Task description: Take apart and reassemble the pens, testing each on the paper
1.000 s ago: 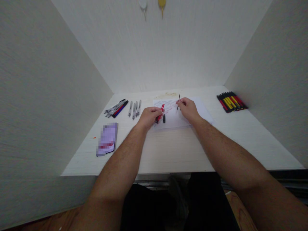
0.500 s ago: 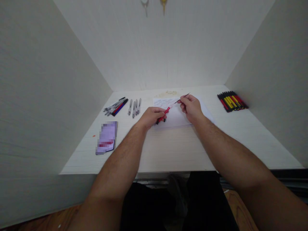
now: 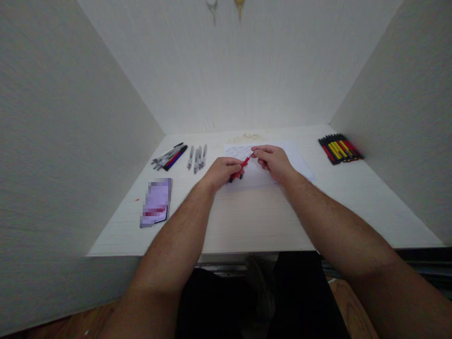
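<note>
My left hand is closed around a red pen barrel, with a black part at its lower end. The barrel slants up to the right, over a white sheet of paper with handwriting along its upper left. In a pinch, my right hand grips a thin dark pen refill. The refill lines up with the barrel's upper end and seems to be partly inside it; the fingers cover most of the rest.
Several clear pens lie left of the paper, beside a pile of clear, black, blue and red pens. A blurred purple phone-like object lies nearer me. At the right wall is a row of black, red and yellow pens.
My right hand has moved left and slightly down, bringing the refill from apart to the barrel's upper end. My left hand has stayed in place with the barrel.
</note>
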{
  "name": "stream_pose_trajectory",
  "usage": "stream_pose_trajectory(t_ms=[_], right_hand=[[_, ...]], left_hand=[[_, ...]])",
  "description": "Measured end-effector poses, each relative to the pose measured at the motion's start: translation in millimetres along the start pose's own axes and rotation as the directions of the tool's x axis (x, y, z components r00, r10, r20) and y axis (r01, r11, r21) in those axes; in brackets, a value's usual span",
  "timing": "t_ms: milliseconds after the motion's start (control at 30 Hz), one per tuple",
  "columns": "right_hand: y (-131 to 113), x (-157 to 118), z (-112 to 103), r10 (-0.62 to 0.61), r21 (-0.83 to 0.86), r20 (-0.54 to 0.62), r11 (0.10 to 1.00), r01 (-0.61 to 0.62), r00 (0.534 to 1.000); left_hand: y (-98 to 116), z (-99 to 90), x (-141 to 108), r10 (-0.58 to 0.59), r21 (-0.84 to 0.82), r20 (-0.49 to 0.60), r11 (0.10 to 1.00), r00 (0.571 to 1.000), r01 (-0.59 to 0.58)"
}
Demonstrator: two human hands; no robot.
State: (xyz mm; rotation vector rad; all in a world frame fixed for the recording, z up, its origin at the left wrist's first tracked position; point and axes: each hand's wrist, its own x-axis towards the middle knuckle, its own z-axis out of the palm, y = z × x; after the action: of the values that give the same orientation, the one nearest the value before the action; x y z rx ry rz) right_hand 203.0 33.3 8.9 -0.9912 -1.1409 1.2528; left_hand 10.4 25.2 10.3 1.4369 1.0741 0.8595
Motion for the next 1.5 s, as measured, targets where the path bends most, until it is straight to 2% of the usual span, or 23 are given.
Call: stream_pose_trajectory(t_ms=[133, 300, 567, 800, 1167, 1500], right_hand=[[0.8, 1.3, -2.6, 0.020, 0.046, -0.015, 0.999, -0.019, 1.000], [0.6, -0.4, -1.7, 0.015, 0.021, -0.016, 1.000, -0.014, 1.000], [-0.9, -0.7, 0.9, -0.065, 0.012, -0.108, 0.998, 0.067, 0.992], [2.1, -1.5, 2.1, -0.076, -0.020, -0.066, 0.997, 0.075, 0.995], [-3.8, -6.9, 3.4, -0.022, 0.078, 0.023, 0.997, 0.020, 1.000], [-1.8, -4.4, 6.4, -0.116, -0.109, -0.058, 0.988, 0.109, 0.992]], left_hand=[[0.7, -0.1, -0.6, 0.002, 0.017, 0.006, 1.000, 1.000, -0.003], [-1.3, -0.4, 1.1, 0.001, 0.028, 0.007, 1.000, 1.000, -0.001], [-6.2, -2.2, 4.1, 0.034, 0.053, 0.014, 0.998, 0.999, -0.035], [-7.9, -2.4, 5.0, 0.056, 0.020, 0.011, 0.998, 0.998, -0.056], [-5.3, -0.8, 2.6, 0.053, -0.010, 0.020, 0.999, 0.998, -0.053], [-9.4, -2.6, 4.9, 0.018, 0.001, 0.000, 1.000, 1.000, -0.018]])
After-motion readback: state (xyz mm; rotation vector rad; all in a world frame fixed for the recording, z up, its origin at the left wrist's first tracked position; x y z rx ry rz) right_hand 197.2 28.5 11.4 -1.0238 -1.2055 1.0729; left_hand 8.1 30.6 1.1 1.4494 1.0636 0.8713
